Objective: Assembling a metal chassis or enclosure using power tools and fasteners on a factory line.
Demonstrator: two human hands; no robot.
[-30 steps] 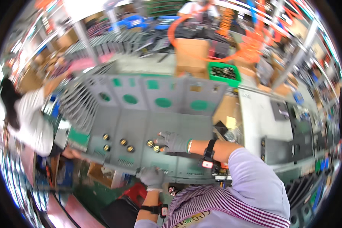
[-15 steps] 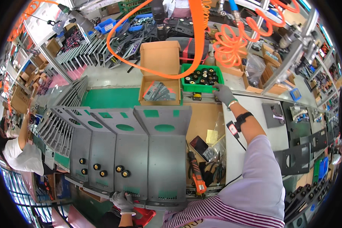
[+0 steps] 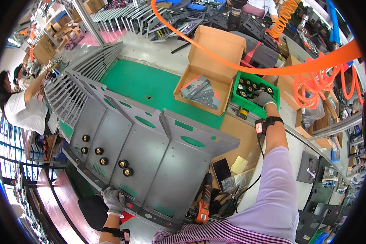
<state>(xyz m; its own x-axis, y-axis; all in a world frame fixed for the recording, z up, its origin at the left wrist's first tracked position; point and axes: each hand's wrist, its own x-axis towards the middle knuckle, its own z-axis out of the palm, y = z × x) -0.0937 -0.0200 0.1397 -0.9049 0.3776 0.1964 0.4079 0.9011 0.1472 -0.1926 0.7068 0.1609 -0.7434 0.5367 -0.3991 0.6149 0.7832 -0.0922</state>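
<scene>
My right hand (image 3: 263,98), in a grey glove, reaches into a green bin (image 3: 253,109) of round black knob-like parts (image 3: 248,84) with pale or brass-coloured centres. Its fingertips are hidden among them. Several bent grey metal panels (image 3: 156,156) lie side by side in front of me, each with an upright flange at the far side. Three of them carry pairs of the same black parts (image 3: 125,167); the rightmost carries none. At the panels' near edge is my gloved left hand (image 3: 113,199), fingers curled; a small dark spot shows at the fingertips, too unclear to name.
An open cardboard box (image 3: 182,96) of grey cards stands left of the bin. An orange-and-black power tool (image 3: 204,199) and a phone (image 3: 221,169) lie right of the panels. An orange hose (image 3: 248,67) hangs across the far side. Another person (image 3: 28,101) works at far left.
My right hand has gone from the bin's near right corner into the bin. The view has turned, so everything appears tilted. My left hand remains at the panels' near edge.
</scene>
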